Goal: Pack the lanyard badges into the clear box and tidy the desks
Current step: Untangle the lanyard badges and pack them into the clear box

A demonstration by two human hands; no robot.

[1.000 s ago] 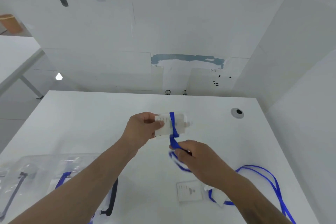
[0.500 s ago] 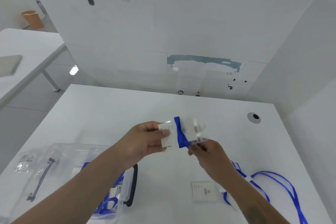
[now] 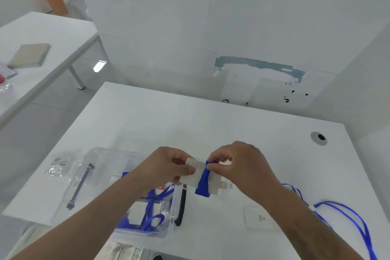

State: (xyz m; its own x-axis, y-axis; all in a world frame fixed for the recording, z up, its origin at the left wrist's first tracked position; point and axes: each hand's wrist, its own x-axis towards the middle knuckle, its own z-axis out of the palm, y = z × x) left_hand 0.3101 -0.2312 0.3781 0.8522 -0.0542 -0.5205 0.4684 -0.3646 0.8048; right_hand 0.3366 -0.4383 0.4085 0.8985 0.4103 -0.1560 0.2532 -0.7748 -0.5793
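My left hand (image 3: pixel 168 167) grips the left end of a clear badge holder (image 3: pixel 193 177) above the white desk (image 3: pixel 211 120). A blue lanyard (image 3: pixel 203 182) is wound round the holder's middle. My right hand (image 3: pixel 240 164) pinches the top of that wound strap. The open clear box (image 3: pixel 168 226) sits below my left forearm, with several blue-lanyard badges (image 3: pixel 147 215) inside. Another badge (image 3: pixel 256 217) lies flat on the desk under my right forearm, its loose blue lanyard (image 3: pixel 346 215) trailing to the right.
The box's clear lid (image 3: pixel 84 175) with a dark handle lies left of the box, beside a crumpled plastic wrapper (image 3: pixel 57 167). A cable grommet (image 3: pixel 318 138) is at the desk's far right. A second desk (image 3: pixel 52 34) at the left carries a beige pad (image 3: pixel 29 55).
The lanyard's loose tail is now fully wound round the holder. My right hand rose from below the badge to pinch the strap on top. The view swung left and down, showing more of the box.
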